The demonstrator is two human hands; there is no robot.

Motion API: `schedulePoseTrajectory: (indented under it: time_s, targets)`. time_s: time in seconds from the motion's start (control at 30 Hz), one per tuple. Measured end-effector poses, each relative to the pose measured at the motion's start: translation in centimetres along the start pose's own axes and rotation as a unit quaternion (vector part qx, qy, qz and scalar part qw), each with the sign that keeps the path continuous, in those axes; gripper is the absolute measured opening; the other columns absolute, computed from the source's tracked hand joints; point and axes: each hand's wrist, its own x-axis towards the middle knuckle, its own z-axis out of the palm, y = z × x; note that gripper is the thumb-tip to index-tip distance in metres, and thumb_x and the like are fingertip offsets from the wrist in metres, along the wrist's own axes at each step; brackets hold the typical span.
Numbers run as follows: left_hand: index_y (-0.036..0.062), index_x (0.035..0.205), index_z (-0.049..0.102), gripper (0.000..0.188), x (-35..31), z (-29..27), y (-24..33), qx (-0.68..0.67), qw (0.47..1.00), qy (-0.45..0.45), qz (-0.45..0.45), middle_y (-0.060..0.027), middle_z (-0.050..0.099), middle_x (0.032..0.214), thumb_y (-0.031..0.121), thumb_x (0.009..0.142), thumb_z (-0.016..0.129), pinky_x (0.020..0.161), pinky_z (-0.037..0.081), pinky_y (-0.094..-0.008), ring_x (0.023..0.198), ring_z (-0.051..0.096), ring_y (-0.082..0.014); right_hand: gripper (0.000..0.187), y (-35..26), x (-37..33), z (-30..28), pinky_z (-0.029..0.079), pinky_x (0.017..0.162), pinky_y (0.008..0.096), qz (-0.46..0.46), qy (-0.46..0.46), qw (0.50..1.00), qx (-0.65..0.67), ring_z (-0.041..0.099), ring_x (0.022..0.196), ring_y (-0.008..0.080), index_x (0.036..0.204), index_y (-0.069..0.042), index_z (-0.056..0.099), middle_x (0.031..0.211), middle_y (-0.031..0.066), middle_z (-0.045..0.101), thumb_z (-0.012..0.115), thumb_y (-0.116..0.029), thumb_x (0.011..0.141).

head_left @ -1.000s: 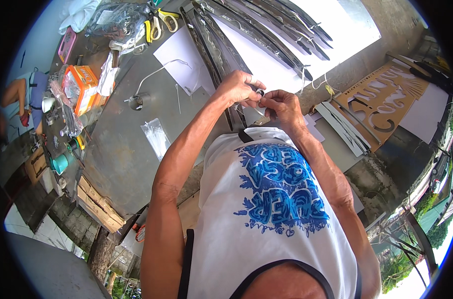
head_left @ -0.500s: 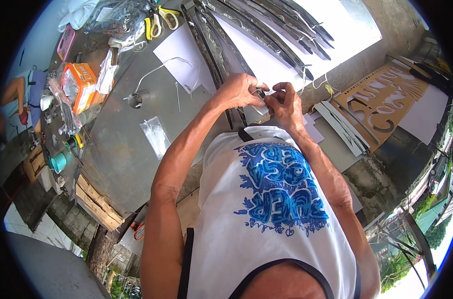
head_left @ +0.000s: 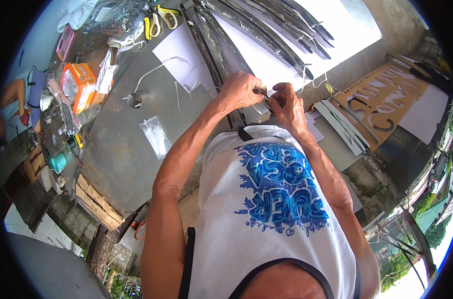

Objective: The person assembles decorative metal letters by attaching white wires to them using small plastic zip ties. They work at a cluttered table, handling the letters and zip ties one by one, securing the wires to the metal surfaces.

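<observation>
Scuffed grey counter [head_left: 119,167] here, with a bunch of long dark strips [head_left: 200,46] fanning out just beyond both grips, a clear packet of thin white sticks [head_left: 155,138] off to their left and an orange tub [head_left: 85,99] well past that. The left grip [head_left: 242,91] is pinching a small dark piece [head_left: 259,91] (mostly covered up, so don't ask me what it is), which sits between the two grips. The right grip [head_left: 288,106] is bunched up just beside it, but honestly I can't tell if it's clamped on anything.
</observation>
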Motion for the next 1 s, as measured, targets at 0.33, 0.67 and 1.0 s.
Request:
schedulePoseTrajectory:
  time_s: [0.33,0.67,1.0]
  targets:
    - [0.0133,0.097,0.082,0.020,-0.5,0.5,1.2,0.055,0.998,0.041,0.012,-0.0162,0.076,0.085,0.021,0.079,0.078,0.073,0.059,-0.0408,0.079,0.075,-0.0338,0.028,-0.7,0.4,-0.4,0.060,0.081,0.0421,0.036,-0.027,0.999,-0.003,0.077,0.084,0.0310,0.115,0.001,0.066,0.088,0.0161,0.076,0.064,-0.007,0.089]
    - [0.0141,0.093,0.079,0.014,-0.4,1.5,0.2,0.055,0.996,0.064,0.040,-0.0123,0.076,0.083,0.018,0.080,0.076,0.070,0.057,-0.0403,0.075,0.074,-0.0315,0.035,-0.2,-0.5,-1.6,0.059,0.079,0.0417,0.033,-0.057,0.998,0.000,0.074,0.079,0.0270,0.120,0.002,0.067,0.089,0.0143,0.075,0.069,-0.010,0.088]
    - [0.0105,0.101,0.077,0.018,-0.3,1.1,0.0,0.051,0.995,0.043,0.069,-0.0156,0.076,0.090,0.014,0.083,0.075,0.075,0.058,-0.0426,0.084,0.075,-0.0337,0.022,0.1,1.5,-1.4,0.058,0.082,0.0409,0.002,-0.093,0.993,-0.076,0.075,0.087,0.0307,0.108,-0.003,0.078,0.101,0.0150,0.076,0.073,-0.014,0.090]
